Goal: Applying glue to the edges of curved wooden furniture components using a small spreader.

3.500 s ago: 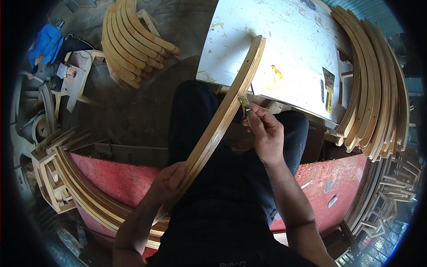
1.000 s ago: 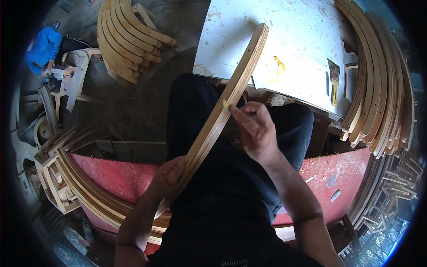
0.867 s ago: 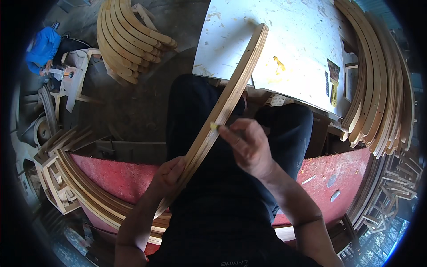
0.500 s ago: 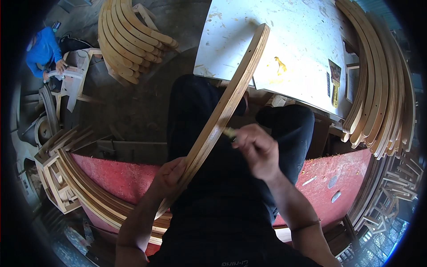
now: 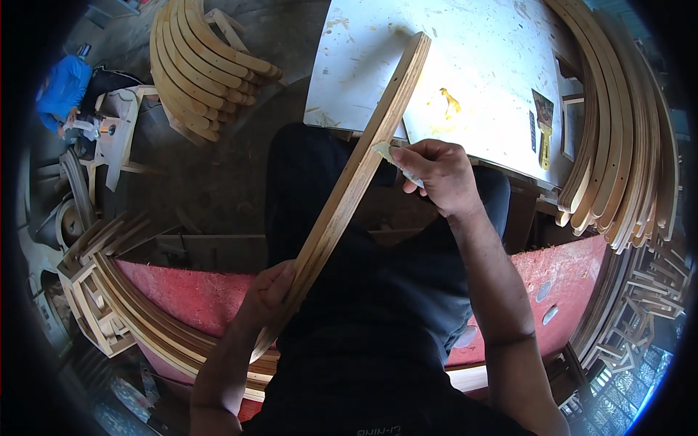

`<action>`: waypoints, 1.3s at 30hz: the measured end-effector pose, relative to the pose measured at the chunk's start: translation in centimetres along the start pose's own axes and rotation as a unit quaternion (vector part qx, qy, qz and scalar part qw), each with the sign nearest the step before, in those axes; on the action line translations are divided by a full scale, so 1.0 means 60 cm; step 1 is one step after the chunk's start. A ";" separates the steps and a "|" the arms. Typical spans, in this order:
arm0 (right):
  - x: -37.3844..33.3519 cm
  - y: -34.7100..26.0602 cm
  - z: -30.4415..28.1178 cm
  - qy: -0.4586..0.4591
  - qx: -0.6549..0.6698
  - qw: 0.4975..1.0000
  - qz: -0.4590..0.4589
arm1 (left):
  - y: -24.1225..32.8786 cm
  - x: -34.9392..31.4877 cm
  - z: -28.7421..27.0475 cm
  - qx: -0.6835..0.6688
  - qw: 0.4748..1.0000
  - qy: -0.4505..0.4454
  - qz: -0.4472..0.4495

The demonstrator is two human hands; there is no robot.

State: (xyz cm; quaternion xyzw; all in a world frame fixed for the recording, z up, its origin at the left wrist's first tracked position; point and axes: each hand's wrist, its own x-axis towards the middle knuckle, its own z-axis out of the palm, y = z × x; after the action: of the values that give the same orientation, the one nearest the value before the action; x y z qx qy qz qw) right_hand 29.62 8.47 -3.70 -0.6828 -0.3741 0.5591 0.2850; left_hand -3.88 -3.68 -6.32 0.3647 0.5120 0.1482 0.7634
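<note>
A long, slightly curved wooden strip [image 5: 342, 196] slants across my lap, its far end over the white board. My left hand [image 5: 270, 292] is closed around its near part. In my right hand [image 5: 445, 178] a small, flat, pale scraper-like piece [image 5: 383, 150] is pinched, its tip touching the strip's edge about midway along. My fingers cover part of that piece, so its exact kind is hard to make out.
The white board [image 5: 349, 65] bears a yellow-brown smear [image 5: 449, 105] and a putty knife [image 5: 544, 131]. Curved wooden parts are stacked at the right [image 5: 618, 131] and far left [image 5: 200, 65]. A red panel [image 5: 185, 291] lies near me. A person in blue [image 5: 64, 91] works at the far left.
My right hand has moved away from me along the strip, bringing the pale piece against its edge farther up. My left hand keeps its hold, and the view has shifted slightly.
</note>
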 end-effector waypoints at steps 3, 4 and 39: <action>0.011 -0.021 -0.007 0.006 -0.033 0.999 0.020 | 0.000 0.001 -0.003 0.003 1.000 -0.008 0.005; 0.016 -0.024 -0.010 0.010 -0.043 0.999 0.030 | -0.001 0.001 -0.002 0.002 1.000 -0.005 0.004; -0.029 0.016 0.051 0.162 -0.381 0.825 -0.385 | -0.010 0.004 -0.006 0.003 1.000 0.001 0.007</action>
State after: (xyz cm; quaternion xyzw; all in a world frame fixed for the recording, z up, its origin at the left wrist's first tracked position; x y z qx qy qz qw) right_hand 26.65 6.39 -4.13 -0.6187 -0.7380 0.0983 0.2509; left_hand -4.19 -3.80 -7.02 0.3700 0.5106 0.1523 0.7611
